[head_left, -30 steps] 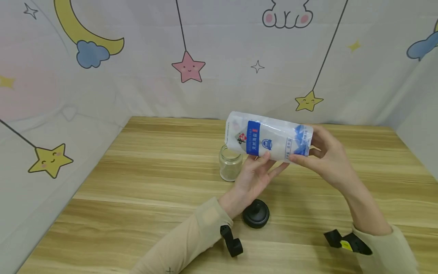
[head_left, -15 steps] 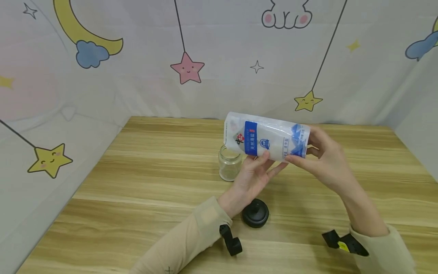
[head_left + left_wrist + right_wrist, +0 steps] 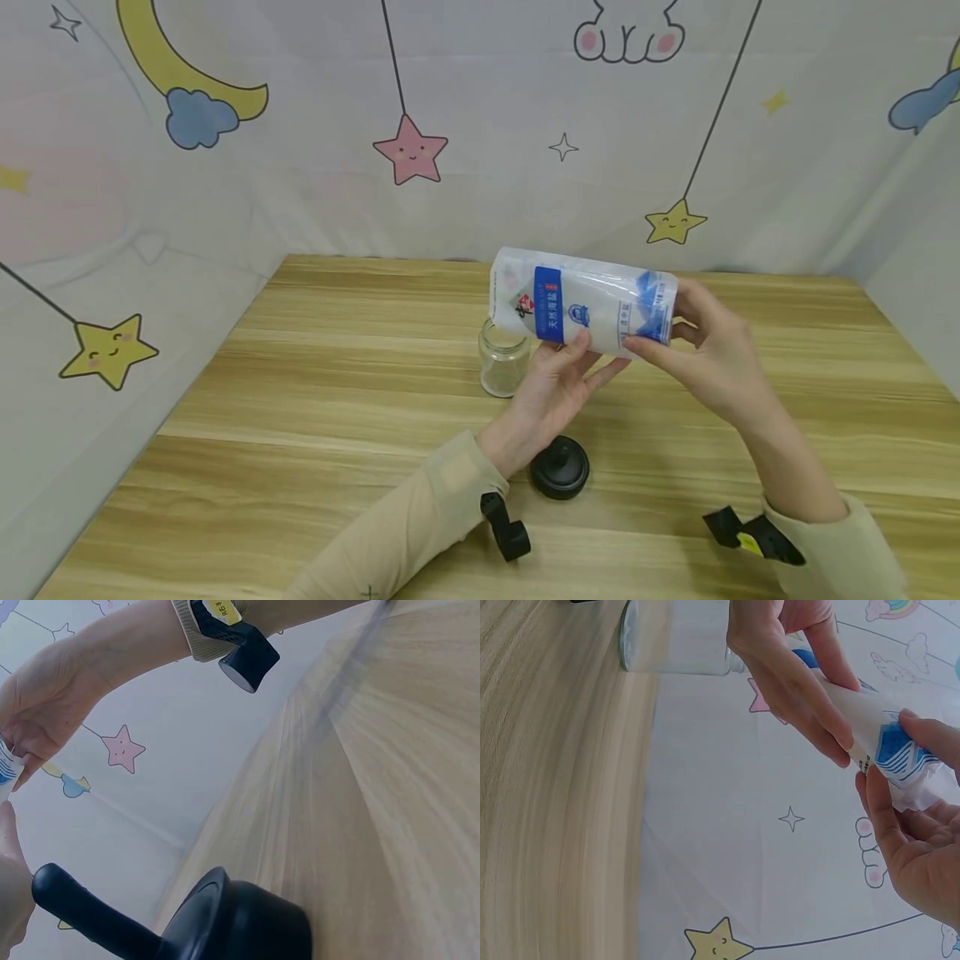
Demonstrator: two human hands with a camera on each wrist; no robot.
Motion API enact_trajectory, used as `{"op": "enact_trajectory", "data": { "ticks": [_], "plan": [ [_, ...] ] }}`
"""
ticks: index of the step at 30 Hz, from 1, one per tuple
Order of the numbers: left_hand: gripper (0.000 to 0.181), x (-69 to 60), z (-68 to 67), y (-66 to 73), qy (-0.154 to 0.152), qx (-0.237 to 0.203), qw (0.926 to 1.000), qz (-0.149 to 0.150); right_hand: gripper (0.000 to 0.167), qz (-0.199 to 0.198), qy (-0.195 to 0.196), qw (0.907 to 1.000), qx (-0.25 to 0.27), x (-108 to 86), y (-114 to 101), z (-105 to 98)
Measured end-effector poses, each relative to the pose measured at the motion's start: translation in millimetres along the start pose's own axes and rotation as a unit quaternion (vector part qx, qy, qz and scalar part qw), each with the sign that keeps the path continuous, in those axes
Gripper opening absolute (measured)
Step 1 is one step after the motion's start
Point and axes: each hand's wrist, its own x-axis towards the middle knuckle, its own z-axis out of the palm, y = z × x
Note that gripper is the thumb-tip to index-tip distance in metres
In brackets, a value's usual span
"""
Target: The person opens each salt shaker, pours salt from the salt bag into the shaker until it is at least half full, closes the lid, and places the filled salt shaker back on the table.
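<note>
A white and blue bag (image 3: 600, 304) lies tilted in both hands, its left end low over the mouth of a glass jar (image 3: 504, 367). My left hand (image 3: 543, 400) holds it from below, thumb on the printed front. At the bag's right end my right hand (image 3: 712, 350) grips it between thumb and fingers. The right wrist view shows the fingers of the left hand (image 3: 795, 675) and the right hand (image 3: 922, 847) around the bag (image 3: 870, 724). Whether anything comes out of the bag is hidden.
On the wooden table (image 3: 300, 467), a black lid (image 3: 559, 468) with a knob lies in front of the jar, near my left wrist. A patterned cloth (image 3: 480, 200) hangs behind the table and at its sides.
The bag and my right hand have shifted slightly to the left, and the bag's left end sits slightly lower. My left hand has hardly moved.
</note>
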Motion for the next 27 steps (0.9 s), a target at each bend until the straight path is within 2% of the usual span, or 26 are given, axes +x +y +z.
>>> {"op": "enact_trajectory", "data": {
  "ticks": [14, 23, 27],
  "plan": [
    [0.044, -1.4, 0.7, 0.7, -0.016, -0.003, 0.9998, 0.008, 0.067, 0.023, -0.001, 0.9996, 0.014, -0.2, -1.0, -1.1],
    [0.042, -1.5, 0.8, -0.9, 0.002, -0.022, 0.9996, 0.02, 0.066, 0.039, 0.003, 0.9986, 0.034, 0.4, -2.5, -0.8],
    [0.041, -2.0, 1.5, -0.7, 0.005, -0.023, 0.9996, 0.016, 0.062, 0.039, 0.008, 0.9985, 0.037, -0.4, -1.9, -0.4]
  ]
}}
